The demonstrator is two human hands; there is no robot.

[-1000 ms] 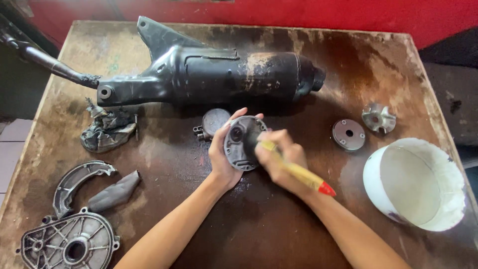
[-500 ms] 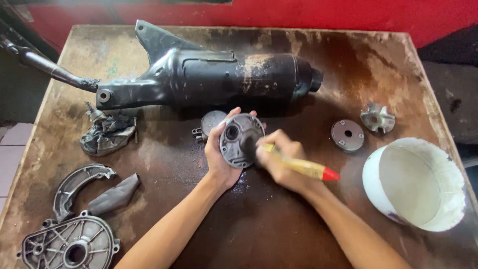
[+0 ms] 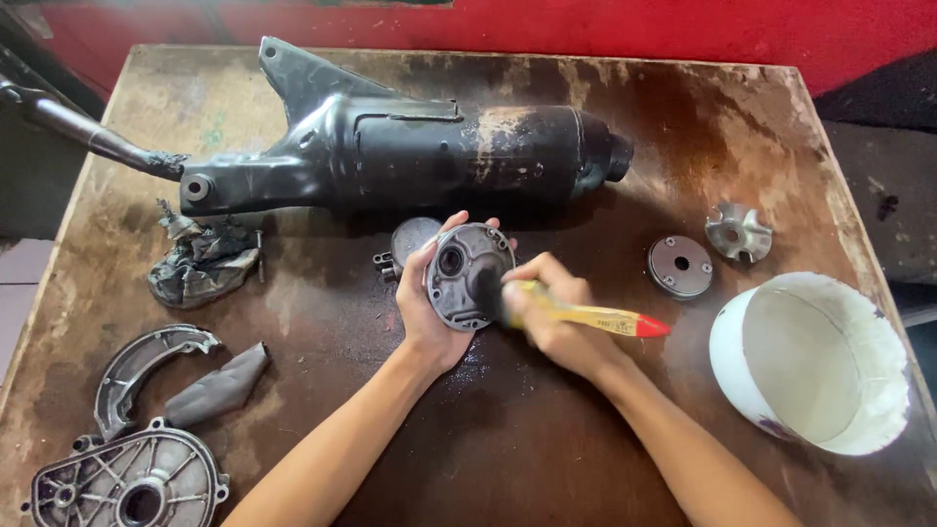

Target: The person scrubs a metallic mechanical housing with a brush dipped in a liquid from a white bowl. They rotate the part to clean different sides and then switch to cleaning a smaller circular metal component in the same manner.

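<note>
Bristles of yellow-handled brush point(image 3: 576, 314) touch round, gritty metal cover point(image 3: 468, 276).

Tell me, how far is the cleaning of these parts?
In hand: the left hand holds a round metal cover; the right hand brushes it with a yellow brush. The cover looks dirty. Other greasy parts, like the large casing, lie untouched.

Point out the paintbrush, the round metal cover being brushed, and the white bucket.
paintbrush point(image 3: 586, 316): head view, on the yellow handle beyond the right hand's grip.
round metal cover point(image 3: 459, 278): head view, on its grey inner face.
white bucket point(image 3: 734, 337): head view, on its left outer wall.
</note>
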